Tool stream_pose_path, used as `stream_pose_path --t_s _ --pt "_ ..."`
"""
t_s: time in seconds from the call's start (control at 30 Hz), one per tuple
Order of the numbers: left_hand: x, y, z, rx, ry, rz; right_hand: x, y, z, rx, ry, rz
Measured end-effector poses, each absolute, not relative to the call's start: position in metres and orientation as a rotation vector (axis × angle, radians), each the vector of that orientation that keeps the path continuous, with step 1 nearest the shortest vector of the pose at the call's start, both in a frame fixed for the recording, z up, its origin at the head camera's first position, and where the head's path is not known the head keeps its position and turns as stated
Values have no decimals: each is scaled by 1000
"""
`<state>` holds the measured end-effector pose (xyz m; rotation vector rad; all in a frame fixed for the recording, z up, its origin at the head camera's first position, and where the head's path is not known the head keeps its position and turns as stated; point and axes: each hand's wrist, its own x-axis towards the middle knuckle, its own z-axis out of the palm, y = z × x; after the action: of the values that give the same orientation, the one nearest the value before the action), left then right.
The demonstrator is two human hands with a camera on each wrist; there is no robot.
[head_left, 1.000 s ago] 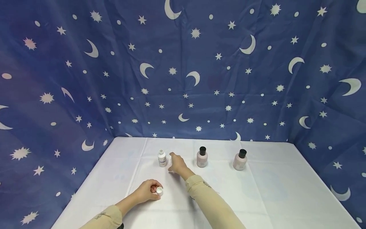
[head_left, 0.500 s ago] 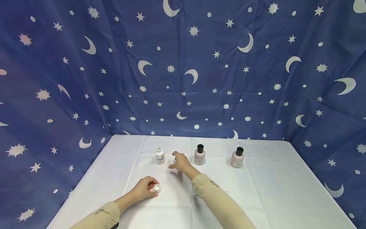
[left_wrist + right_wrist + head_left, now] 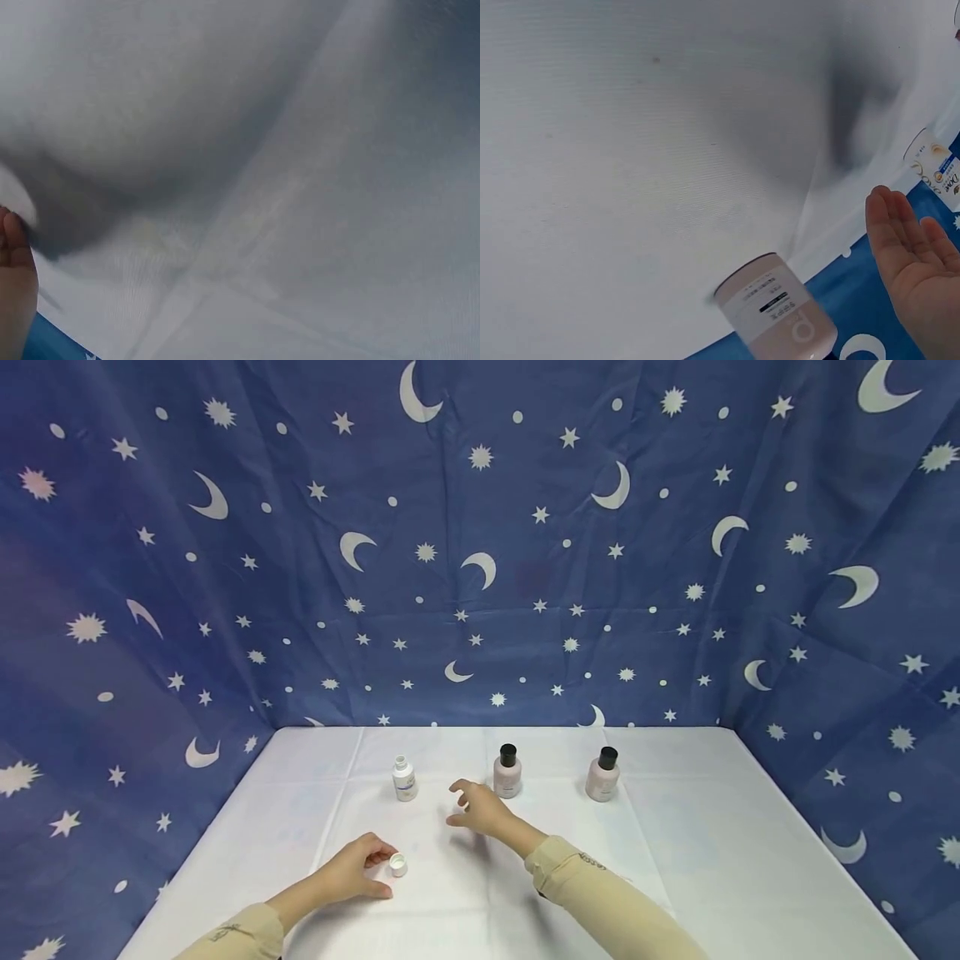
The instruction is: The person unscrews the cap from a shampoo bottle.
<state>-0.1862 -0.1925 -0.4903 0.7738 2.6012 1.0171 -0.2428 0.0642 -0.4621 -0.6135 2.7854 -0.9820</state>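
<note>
A small white cap [image 3: 398, 865] rests on the white tablecloth with its hollow side up. Beside it is my left hand [image 3: 347, 870], fingertips close to the cap and the thumb spread away from it. Farther back stands an uncapped white bottle [image 3: 405, 781] with a printed label. My right hand [image 3: 483, 810] hovers to the right of that bottle, fingers loosely bent and holding nothing. In the right wrist view, the right hand [image 3: 915, 277] shows its palm, and the white bottle [image 3: 937, 169] is beyond its fingertips. Only part of the left hand [image 3: 15, 292] enters the left wrist view.
Just behind my right hand stands a pink bottle [image 3: 507, 777] with a black cap. A similar pink bottle [image 3: 602, 781] is farther right. The white-covered table [image 3: 720, 860] meets a blue curtain [image 3: 525, 635] with moons and stars at the back and sides.
My right hand has drawn away from the white bottle toward the right. The left thumb has come away from the white cap. The whole head view has shifted slightly.
</note>
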Motion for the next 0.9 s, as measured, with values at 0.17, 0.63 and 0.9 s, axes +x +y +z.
stream_pose_path --t_s 0.17,0.63,0.9 --pt "-193 -199 -483 819 2508 971 -238 77 -462 -653 2786 -1013" --pt "-202 -196 -467 761 2499 1022 -222 108 -453 -735 2764 -1102" --pt "-217 -179 -448 862 2605 1040 -221 125 -452 -753 2762 -1191"
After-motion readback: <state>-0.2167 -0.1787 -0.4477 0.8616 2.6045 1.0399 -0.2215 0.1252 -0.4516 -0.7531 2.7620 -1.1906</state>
